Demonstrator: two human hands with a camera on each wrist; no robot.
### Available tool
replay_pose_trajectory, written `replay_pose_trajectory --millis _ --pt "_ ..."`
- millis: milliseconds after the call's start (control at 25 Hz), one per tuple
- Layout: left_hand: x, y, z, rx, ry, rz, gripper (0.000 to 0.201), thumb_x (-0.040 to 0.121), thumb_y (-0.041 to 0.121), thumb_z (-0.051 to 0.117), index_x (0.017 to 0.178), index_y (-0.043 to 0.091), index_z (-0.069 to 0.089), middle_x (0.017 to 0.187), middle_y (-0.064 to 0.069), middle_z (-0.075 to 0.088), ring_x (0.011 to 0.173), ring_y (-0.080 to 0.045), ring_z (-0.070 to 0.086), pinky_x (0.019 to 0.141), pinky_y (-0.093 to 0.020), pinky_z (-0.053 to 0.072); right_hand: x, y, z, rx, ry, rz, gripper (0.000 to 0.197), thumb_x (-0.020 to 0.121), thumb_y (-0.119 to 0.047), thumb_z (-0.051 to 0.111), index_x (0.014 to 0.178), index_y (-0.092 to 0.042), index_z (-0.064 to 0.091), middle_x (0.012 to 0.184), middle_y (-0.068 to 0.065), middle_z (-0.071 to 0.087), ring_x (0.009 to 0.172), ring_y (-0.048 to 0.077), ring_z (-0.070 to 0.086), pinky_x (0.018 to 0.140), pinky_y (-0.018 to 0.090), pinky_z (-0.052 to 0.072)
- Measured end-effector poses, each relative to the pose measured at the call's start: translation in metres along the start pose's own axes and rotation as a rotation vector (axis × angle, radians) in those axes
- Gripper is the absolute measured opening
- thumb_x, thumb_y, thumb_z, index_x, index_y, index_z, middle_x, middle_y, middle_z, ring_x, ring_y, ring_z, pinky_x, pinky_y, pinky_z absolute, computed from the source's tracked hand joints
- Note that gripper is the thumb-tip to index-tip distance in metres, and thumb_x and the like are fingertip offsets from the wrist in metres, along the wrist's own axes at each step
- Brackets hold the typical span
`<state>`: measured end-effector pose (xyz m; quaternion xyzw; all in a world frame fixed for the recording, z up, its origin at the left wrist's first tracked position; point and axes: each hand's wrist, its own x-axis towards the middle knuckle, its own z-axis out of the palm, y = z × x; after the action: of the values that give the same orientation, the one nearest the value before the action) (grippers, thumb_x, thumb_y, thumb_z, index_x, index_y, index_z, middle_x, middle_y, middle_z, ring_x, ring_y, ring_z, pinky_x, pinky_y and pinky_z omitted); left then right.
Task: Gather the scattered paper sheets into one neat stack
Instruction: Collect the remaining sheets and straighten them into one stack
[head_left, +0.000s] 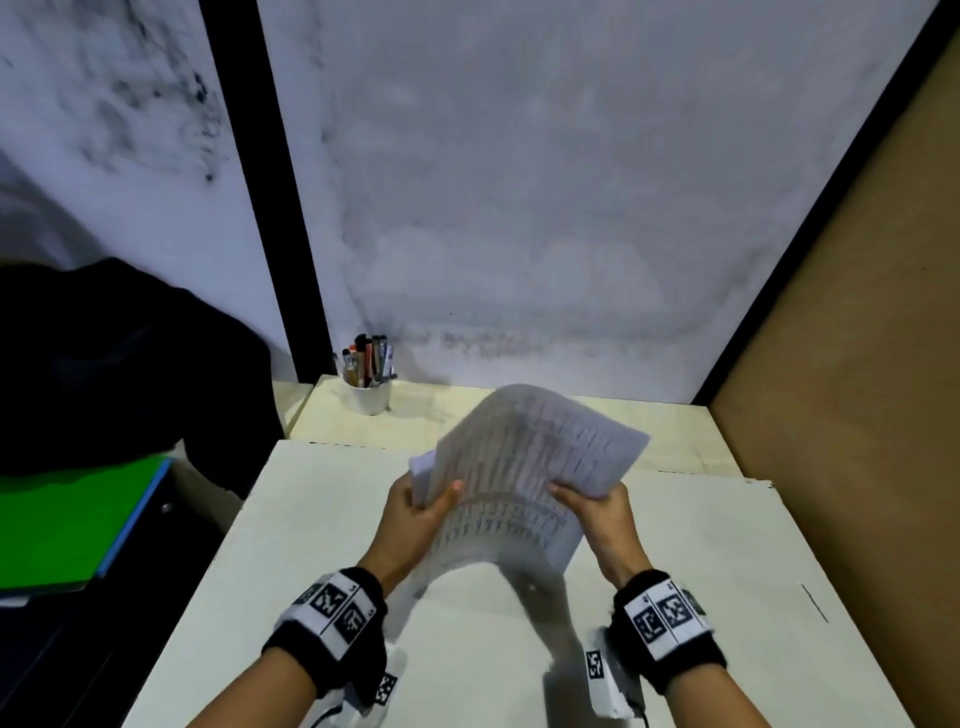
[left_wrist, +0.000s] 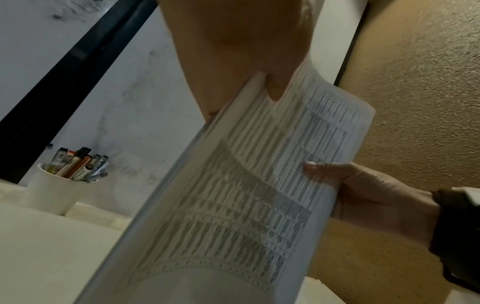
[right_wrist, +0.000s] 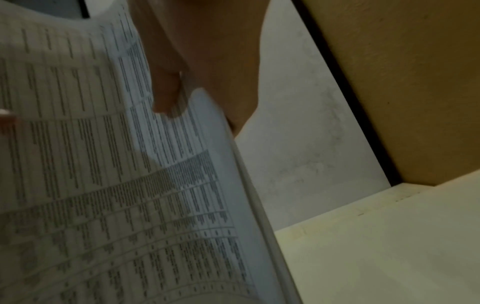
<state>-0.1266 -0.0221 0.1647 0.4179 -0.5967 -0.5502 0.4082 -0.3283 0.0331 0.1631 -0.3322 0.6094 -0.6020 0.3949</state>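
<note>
Left hand (head_left: 415, 512) gripped the left edge of the paper sheets (head_left: 519, 478): thumb curled over the printed top face, fingers out of sight beneath. Grip clenched on the bundle, not loose. Right hand (head_left: 597, 512) did the same on the right edge, thumb (left_wrist: 315, 165) lying across the printed rows, the rest of the fingers behind the sheets.

The sheets were held off the bench (head_left: 727, 545), between the two hands, tilted up away from the person. The near edge sagged downward in a curve; whether it touched the bench could not be told through the motion blur. The far end stood highest, with one corner fanned out to the right.

Judgement: a grip on both sides suits squaring the edges, probably by tapping the lower edge on the bench. The stack was not yet neat, since a small corner stuck out by the left thumb.

No loose sheets showed on the bench. A white cup (head_left: 370, 397) of pens (head_left: 371, 353) stood at the far left corner, well apart from the hands. A green folder (head_left: 67, 525) lay off to the left.
</note>
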Motion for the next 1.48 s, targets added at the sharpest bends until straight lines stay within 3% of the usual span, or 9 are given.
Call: replay_pose_trajectory --millis 160,440,600,760,880,1080,1240,1360,1480 --pt "0.003 0.008 0.001 -0.074 -0.003 0.054 0.023 0.082 0.016 0.065 0.098 0.033 0.062 0.086 0.013 0.073 0.085 0.000 0.068 0.067 -0.015 0.055 -0.001 -0.006 0.007 0.007 -0.012 -0.040 0.016 0.079 -0.005 0.069 0.090 -0.016 0.064 0.088 0.006 0.069 0.086 0.022 0.066 0.066 0.022 0.059" --pt "0.011 0.031 0.006 -0.103 0.116 0.264 0.060 0.058 0.080 0.050 0.094 0.034 0.062 0.089 0.010 0.066 0.070 0.001 0.061 0.058 -0.012 0.048 0.000 -0.042 0.023 0.036 0.094 -0.219 0.040 0.075 -0.056 0.047 0.076 -0.020 0.063 0.060 -0.009 0.056 0.050 -0.002 0.052 0.048 0.012 0.044" --pt "0.015 0.033 0.006 -0.042 0.207 0.258 0.033 0.069 0.058 0.046 0.084 0.034 0.065 0.079 0.017 0.067 0.070 0.002 0.059 0.061 -0.014 0.046 0.001 -0.046 0.028 0.048 0.168 -0.177 0.035 0.082 -0.039 0.044 0.051 -0.025 0.049 0.043 -0.012 0.044 0.040 -0.001 0.038 0.047 0.019 0.033" --pt "0.013 0.031 0.004 -0.041 0.110 0.270 0.022 0.074 0.043 0.057 0.094 0.036 0.063 0.085 0.016 0.067 0.075 0.004 0.061 0.061 -0.010 0.048 0.001 -0.050 0.025 0.003 0.110 -0.212 0.028 0.069 -0.053 0.052 0.072 -0.026 0.060 0.067 -0.013 0.058 0.059 -0.002 0.054 0.050 0.011 0.043" --pt "0.012 0.024 -0.002 -0.016 0.102 0.257 0.016 0.083 0.024 0.060 0.089 0.037 0.066 0.078 0.021 0.071 0.075 0.000 0.064 0.062 -0.010 0.049 -0.007 -0.059 0.015 -0.403 0.059 -0.250 0.049 0.069 -0.047 0.073 0.110 -0.026 0.057 0.103 -0.003 0.064 0.095 0.016 0.061 0.076 0.027 0.053" --pt "0.012 0.022 -0.005 0.071 0.095 0.290 0.012 0.083 0.029 0.054 0.079 0.031 0.065 0.071 0.018 0.067 0.071 -0.001 0.060 0.061 -0.011 0.047 -0.014 -0.104 0.019 -1.442 -0.161 -0.461 0.053 0.084 -0.046 0.058 0.131 -0.027 0.044 0.128 -0.006 0.059 0.118 0.018 0.054 0.107 0.043 0.029" --pt "0.010 0.022 -0.004 0.077 0.095 0.252 0.006 0.082 0.029 0.059 0.080 0.030 0.065 0.072 0.011 0.067 0.072 -0.005 0.061 0.061 -0.013 0.049 -0.012 -0.111 0.047 -1.572 -0.387 -0.535 0.024 0.093 -0.034 0.048 0.105 -0.017 0.061 0.086 0.007 0.064 0.083 0.028 0.058 0.068 0.032 0.035" --pt "0.006 0.015 -0.015 0.040 0.045 0.097 0.012 0.078 0.016 0.070 0.082 0.027 0.066 0.078 0.004 0.068 0.078 -0.013 0.063 0.067 -0.022 0.054 -0.017 -0.129 0.044 -1.547 -0.392 -0.636 0.025 0.094 -0.036 0.046 0.095 -0.019 0.064 0.073 0.004 0.059 0.069 0.024 0.049 0.057 0.028 0.027" --pt "0.001 -0.014 -0.039 0.136 -0.063 -0.060 0.038 0.063 0.040 0.075 0.079 0.006 0.069 0.073 -0.006 0.066 0.071 -0.022 0.058 0.068 -0.040 0.052 -0.011 -0.153 0.010 -1.202 -0.312 -0.715 0.028 0.083 -0.049 0.053 0.089 -0.026 0.070 0.073 0.007 0.071 0.071 0.027 0.063 0.058 0.028 0.034"
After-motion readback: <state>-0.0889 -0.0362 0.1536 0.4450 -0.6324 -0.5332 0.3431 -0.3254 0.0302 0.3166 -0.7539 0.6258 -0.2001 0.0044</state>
